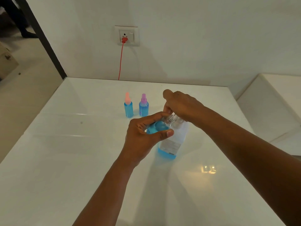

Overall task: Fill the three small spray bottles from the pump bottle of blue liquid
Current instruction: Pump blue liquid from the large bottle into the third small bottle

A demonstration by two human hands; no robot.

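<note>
**On the white worktop: third spray bottle held at the pump bottle's top**

Near the middle of the glossy white worktop (81,160) stands the pump bottle (171,144), upright, with a pale label on its side and only a shallow band of blue liquid showing at its base. Both hands meet just above it.

The left hand (143,136) is curled round a small spray bottle (158,128), thumb on the near side and fingers over the far side. That bottle is tilted, holds blue liquid, and its clear uncapped neck points up and to the right, toward the top of the pump bottle.

The right hand (180,105) reaches in from the right, knuckles up, fingers bent downward and closed on something at the pump bottle's top. The pump head itself is hidden under the fingers, so what exactly they clasp cannot be told. The neck of the small bottle sits just beneath those fingertips.

Farther back and to the left, well apart from the hands, two more spray bottles stand upright side by side. The orange-capped bottle (128,106) is on the left, the purple-capped bottle (143,106) just beside it on the right. Both are capped and show blue liquid.

On the wall behind, a red plug (124,40) sits in a socket, and its red cord (120,61) drops behind the worktop's far edge.
</note>
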